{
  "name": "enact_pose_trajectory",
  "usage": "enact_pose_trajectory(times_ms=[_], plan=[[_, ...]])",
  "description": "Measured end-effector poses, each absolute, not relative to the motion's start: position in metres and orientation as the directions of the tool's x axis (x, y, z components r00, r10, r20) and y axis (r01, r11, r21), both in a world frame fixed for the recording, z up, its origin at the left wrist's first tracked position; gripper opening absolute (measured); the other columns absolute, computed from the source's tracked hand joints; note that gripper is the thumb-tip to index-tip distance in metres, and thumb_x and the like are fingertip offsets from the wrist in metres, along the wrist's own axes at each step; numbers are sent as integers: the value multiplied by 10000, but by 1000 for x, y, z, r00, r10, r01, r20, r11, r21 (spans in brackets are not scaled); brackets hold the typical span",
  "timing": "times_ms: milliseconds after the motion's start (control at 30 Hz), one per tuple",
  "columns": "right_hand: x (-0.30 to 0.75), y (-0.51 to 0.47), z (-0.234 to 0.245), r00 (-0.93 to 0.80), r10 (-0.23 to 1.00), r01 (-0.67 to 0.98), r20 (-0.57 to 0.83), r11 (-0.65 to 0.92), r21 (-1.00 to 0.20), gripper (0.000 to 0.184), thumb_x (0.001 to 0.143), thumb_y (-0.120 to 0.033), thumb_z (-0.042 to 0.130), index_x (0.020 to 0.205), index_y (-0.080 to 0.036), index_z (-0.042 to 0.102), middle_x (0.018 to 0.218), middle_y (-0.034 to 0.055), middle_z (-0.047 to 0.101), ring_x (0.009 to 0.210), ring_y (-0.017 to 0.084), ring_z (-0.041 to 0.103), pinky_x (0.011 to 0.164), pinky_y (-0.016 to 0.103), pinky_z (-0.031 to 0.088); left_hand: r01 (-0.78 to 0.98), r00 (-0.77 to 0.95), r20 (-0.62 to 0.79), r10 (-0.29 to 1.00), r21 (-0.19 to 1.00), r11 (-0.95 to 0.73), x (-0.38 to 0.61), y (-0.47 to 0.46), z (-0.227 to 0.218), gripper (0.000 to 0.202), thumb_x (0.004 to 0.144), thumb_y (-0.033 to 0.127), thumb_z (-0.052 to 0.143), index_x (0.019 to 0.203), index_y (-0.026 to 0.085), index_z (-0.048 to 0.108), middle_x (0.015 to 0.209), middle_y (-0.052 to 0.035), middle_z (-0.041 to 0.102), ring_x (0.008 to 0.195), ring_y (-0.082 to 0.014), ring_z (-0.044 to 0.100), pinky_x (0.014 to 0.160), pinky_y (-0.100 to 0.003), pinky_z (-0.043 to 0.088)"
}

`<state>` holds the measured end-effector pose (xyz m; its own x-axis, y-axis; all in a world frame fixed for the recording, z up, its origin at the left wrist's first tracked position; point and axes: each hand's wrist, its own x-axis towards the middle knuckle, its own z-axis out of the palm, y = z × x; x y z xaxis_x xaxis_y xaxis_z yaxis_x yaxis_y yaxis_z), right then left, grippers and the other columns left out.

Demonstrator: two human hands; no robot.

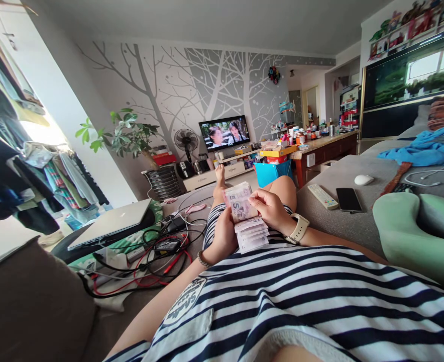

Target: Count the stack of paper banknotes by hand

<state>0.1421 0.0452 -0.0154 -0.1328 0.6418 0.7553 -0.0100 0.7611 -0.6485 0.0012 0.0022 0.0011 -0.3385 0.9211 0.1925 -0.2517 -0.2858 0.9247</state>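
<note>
I lie back on a grey sofa [342, 176] in a striped shirt, legs stretched out. My left hand [224, 234] is closed round a stack of banknotes [244, 216] held over my lap. My right hand [269, 207], with a pale watch on the wrist, pinches the top notes [238, 197] near their upper edge and bends them up. The lower notes fan out below, toward my belly.
To my right on the sofa lie a remote [322, 196], a black phone [348, 199], a white mouse [363, 179] and a green cushion [414, 231]. On my left are a laptop [111, 221] and tangled cables [146, 261]. A TV [224, 132], fan and plant stand ahead.
</note>
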Motion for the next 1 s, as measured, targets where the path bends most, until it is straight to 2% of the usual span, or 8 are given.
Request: enact_pose_trajectory(times_ms=[200, 333, 433, 600, 733, 1000], plan=[[143, 48, -15, -125, 653, 5, 747, 753, -658, 304, 939, -489, 588, 802, -217, 588, 736, 10, 644, 717, 188, 586, 674, 299, 427, -104, -283, 275, 919, 943, -315, -2, 0, 2, 83, 720, 270, 689, 673, 203, 677, 751, -72, 769, 1021, -316, 722, 811, -338, 597], [143, 46, -14, -135, 661, -2, 738, 745, -667, 330, 936, -519, 590, 799, -220, 582, 719, 1, 614, 697, 179, 560, 662, 295, 416, -158, -206, 316, 926, 923, -350, -5, 5, -3, 86, 701, 294, 680, 704, 209, 680, 823, -74, 790, 1071, -318, 720, 836, -336, 599], [143, 44, -13, -147, 675, -28, 723, 728, -685, 368, 941, -570, 581, 805, -227, 580, 673, -7, 562, 682, 183, 539, 618, 288, 399, -240, -200, 265, 943, 920, -310, -3, 6, -2, 113, 722, 306, 649, 747, 207, 696, 835, -68, 796, 1051, -303, 736, 831, -333, 602], [143, 42, -12, -155, 683, -31, 714, 719, -694, 425, 958, -627, 555, 793, -236, 561, 619, -23, 500, 621, 175, 504, 576, 287, 377, -356, -225, 154, 962, 906, -228, 3, 2, 5, 98, 741, 263, 627, 761, 205, 704, 736, -40, 762, 998, -284, 764, 816, -321, 610], [143, 42, -13, -147, 685, -4, 714, 721, -693, 456, 978, -641, 528, 758, -242, 522, 598, -22, 493, 603, 174, 508, 571, 288, 384, -437, -186, 112, 976, 880, -184, 4, 1, 6, 67, 744, 241, 621, 727, 209, 677, 773, -59, 772, 1028, -292, 768, 835, -333, 618], [143, 43, -14, -144, 679, -22, 720, 725, -688, 380, 974, -598, 547, 866, -237, 595, 633, -20, 510, 615, 182, 524, 564, 287, 395, -348, -272, 128, 954, 911, -221, 5, -8, 12, 95, 749, 133, 643, 681, 190, 677, 702, -52, 750, 975, -284, 752, 818, -302, 602]])
